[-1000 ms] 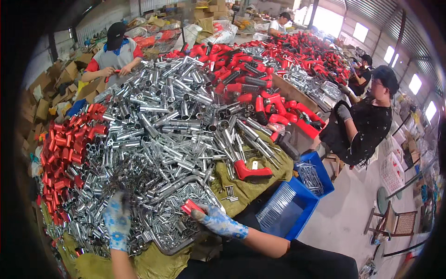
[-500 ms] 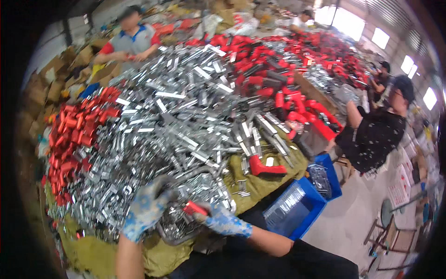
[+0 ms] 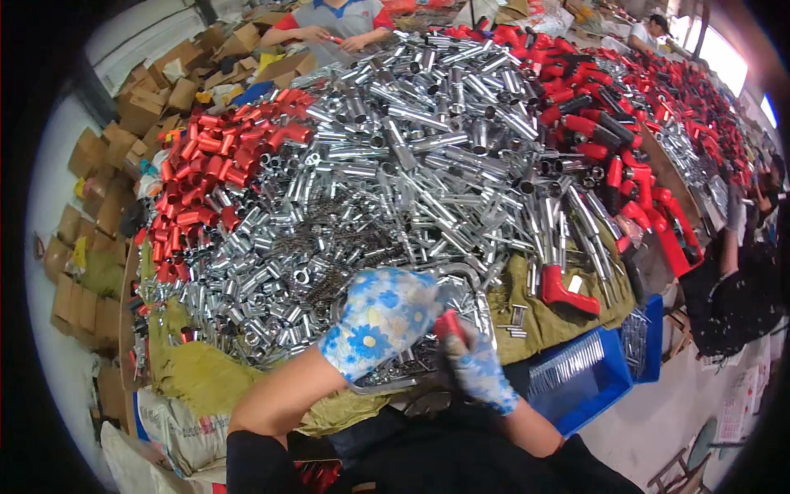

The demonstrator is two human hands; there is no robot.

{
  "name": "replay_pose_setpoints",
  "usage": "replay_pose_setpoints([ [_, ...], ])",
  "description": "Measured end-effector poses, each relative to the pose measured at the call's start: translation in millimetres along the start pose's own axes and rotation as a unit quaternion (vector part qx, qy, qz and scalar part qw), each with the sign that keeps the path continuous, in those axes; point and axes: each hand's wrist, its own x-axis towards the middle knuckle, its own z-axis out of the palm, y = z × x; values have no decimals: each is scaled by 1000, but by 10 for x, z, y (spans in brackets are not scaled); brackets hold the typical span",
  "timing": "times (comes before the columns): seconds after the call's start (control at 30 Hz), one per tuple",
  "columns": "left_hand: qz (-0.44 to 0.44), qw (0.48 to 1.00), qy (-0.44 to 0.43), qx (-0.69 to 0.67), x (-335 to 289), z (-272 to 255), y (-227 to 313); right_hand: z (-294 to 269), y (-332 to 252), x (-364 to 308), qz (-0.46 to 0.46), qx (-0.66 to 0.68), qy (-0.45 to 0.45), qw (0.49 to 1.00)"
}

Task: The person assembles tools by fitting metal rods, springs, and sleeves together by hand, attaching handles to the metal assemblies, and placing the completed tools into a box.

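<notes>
My right hand (image 3: 480, 369), in a blue-patterned glove with grey fingers, is closed round a short red sleeve (image 3: 449, 324) whose end sticks out above the fingers. My left hand (image 3: 387, 313), in a matching flowered glove, is just left of the sleeve with its back up; its fingertips are mostly hidden. Both hands are over a metal tray (image 3: 387, 384) of small shiny parts at the pile's near edge. Behind them spreads a big heap of chromed metal tubes (image 3: 428, 156). A red angled handle (image 3: 568, 294) lies right of the hands.
Red sleeves (image 3: 216, 165) are heaped at left, red-and-black handles (image 3: 613, 136) at right. Blue bins (image 3: 613, 393) with metal pins stand right, beside yellow-green sacking (image 3: 527, 337). One person (image 3: 337, 29) works across the pile; another in black (image 3: 732, 288) sits at right. Cardboard boxes (image 3: 152, 103) line the left.
The view has swung left and down, so things appear further right. My left hand has moved right, close to the red sleeve, which stays in my right hand.
</notes>
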Motion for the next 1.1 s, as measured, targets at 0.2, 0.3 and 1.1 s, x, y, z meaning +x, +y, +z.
replay_pose_setpoints([
  [0.2,290,904,61,-309,256,203,-191,-226,188,-17,100,290,-16,952],
  [0.3,320,875,15,-362,408,143,-302,-219,5,-15,36,264,-55,962],
  [1.1,371,928,32,-20,1669,801,1657,-1526,580,-1085,36,218,110,969],
])
